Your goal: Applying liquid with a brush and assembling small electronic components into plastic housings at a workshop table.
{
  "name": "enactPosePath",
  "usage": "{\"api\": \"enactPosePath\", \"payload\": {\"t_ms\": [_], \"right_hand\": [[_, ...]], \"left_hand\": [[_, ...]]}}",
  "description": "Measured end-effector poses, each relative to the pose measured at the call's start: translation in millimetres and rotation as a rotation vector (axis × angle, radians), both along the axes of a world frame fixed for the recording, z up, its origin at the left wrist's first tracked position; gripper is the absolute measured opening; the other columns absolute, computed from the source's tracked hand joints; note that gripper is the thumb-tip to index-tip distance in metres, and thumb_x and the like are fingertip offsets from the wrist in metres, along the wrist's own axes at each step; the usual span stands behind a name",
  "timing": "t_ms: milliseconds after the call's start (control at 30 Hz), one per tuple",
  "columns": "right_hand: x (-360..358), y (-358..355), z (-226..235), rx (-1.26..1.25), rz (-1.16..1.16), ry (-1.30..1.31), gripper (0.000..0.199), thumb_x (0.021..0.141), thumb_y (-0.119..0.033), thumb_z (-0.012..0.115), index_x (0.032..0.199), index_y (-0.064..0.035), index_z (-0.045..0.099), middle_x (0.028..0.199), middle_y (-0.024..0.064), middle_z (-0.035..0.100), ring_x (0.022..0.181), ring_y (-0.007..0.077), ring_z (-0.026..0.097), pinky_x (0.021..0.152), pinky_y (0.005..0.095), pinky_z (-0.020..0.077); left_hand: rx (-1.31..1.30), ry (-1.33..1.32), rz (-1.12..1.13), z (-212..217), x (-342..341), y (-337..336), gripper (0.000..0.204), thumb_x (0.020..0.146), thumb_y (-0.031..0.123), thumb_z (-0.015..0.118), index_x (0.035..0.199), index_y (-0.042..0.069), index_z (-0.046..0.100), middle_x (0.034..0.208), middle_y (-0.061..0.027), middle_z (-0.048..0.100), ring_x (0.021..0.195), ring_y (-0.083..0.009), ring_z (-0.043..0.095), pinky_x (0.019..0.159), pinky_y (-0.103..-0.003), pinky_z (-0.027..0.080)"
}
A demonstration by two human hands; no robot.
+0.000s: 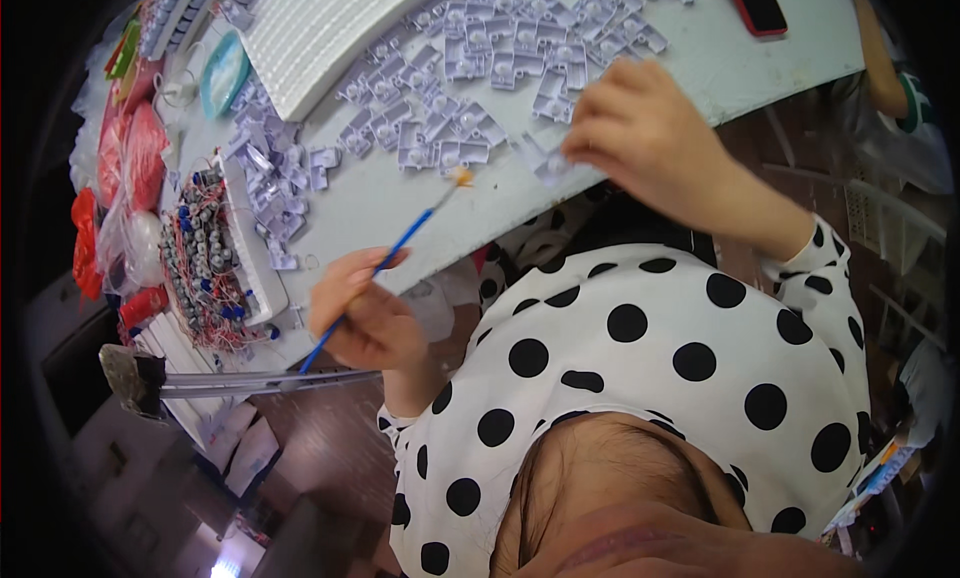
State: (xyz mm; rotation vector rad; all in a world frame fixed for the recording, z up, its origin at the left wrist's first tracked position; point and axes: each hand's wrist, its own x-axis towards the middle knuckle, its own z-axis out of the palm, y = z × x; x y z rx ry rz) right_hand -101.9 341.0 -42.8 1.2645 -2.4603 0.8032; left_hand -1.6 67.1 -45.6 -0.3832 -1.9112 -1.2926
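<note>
My left hand pinches a paintbrush with a blue handle. Its orange-brown bristle tip points up and away, over the pale table near the rows of parts. Over the table's near edge, my right hand has its fingers closed at one end of a pale lavender plastic part, which is blurred. Just beyond both hands lie many similar lavender parts, box-shaped, several with a round white dome inside.
A white ribbed panel lies at the far left, beside a teal dish and a heap of lavender parts. Wired grey and blue components sit near a white tray. A red-edged phone and another person's arm are at right.
</note>
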Motion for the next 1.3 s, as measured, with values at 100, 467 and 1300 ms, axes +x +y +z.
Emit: {"api": "enactPosePath", "payload": {"t_ms": [100, 467, 1300], "right_hand": [[33.2, -9.5, -28.5, -0.043, -0.092, -0.082, 0.014, 0.072, -0.013, 0.078, 0.079, -0.0095, 0.067, 0.085, -0.0015, 0.058, 0.086, 0.0199, 0.052, 0.079, 0.0344, 0.0407], [49.0, -20.4, -54.4, -0.234, -0.232, -0.158, 0.014, 0.072, -0.014, 0.081, 0.082, -0.0120, 0.071, 0.083, -0.0036, 0.061, 0.082, 0.0178, 0.052, 0.074, 0.0326, 0.0390], [47.2, -21.1, -71.6, -0.340, -0.258, -0.080, 0.016, 0.071, -0.019, 0.082, 0.083, -0.0151, 0.073, 0.082, -0.0070, 0.063, 0.078, 0.0152, 0.051, 0.071, 0.0311, 0.0352]], "left_hand": [[-0.102, -0.111, -0.177, -6.0, 6.6, 11.4, 0.017, 0.103, 0.007, 0.037, 0.104, -0.006, 0.047, 0.090, -0.0215, 0.058, 0.072, -0.0283, 0.065, 0.061, -0.034, 0.059], [-0.306, -0.166, -0.243, -24.5, 3.7, 22.4, 0.018, 0.104, 0.011, 0.040, 0.105, -0.004, 0.049, 0.090, -0.0226, 0.064, 0.075, -0.0275, 0.067, 0.065, -0.034, 0.058], [-0.415, -0.254, -0.322, -4.5, -7.4, 21.6, 0.012, 0.101, 0.001, 0.044, 0.104, -0.005, 0.053, 0.094, -0.0237, 0.067, 0.080, -0.0284, 0.067, 0.072, -0.035, 0.057]]}}
